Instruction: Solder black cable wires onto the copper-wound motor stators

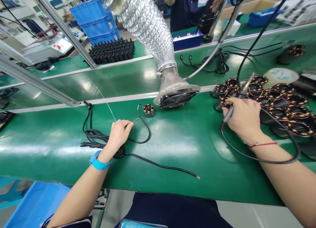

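My left hand [120,132] is closed on a thin silvery solder wire [106,101], which sticks out on both sides of the fingers. Just right of it, a single motor stator [148,110] with copper windings stands on the bench, and a black cable [148,132] curls up to it. More black cables [98,137] lie bundled under and beside the left wrist, one with a bare end pointing right. My right hand [243,117] grips a soldering iron [229,113], its tip pointing up and away. Those fingers are over the near-left edge of a group of stators [278,112]; whether they touch one is hidden.
A fume extractor hood [176,89] on a silver duct [148,23] hangs over the bench's back edge. The iron's cord [269,161] loops around the right forearm. Behind the rail are blue crates [95,20], black parts [112,51] and a person [185,10].
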The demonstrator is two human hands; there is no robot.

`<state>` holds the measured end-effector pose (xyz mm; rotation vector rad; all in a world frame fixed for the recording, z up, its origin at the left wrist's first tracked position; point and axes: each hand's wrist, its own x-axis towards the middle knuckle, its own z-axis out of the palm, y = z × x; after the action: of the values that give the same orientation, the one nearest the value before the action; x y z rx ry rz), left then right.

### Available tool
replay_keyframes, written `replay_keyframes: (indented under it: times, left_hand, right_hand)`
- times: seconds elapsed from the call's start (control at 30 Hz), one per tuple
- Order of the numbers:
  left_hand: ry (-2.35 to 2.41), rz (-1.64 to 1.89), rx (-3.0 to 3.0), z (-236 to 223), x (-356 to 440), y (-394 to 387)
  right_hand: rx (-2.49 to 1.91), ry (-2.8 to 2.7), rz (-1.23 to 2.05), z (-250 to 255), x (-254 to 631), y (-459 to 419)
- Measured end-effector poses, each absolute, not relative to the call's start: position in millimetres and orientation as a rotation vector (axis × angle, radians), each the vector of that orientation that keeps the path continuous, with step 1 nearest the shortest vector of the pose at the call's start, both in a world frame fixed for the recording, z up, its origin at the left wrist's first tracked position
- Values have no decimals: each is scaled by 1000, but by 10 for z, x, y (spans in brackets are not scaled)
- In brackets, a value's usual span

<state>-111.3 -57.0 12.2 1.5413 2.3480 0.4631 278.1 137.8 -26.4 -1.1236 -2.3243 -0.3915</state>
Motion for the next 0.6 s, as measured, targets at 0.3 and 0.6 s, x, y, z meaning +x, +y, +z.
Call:
replay_keyframes:
  times: [0.3, 0.6]
  left_hand:
    - [1584, 473, 1327, 391, -543, -629]
    - [1452, 620, 1129, 122, -236, -244]
  right_hand:
    - [-613, -2451, -16, -321, 2452, 364]
    - [-827, -2409, 296, -190, 2119, -97]
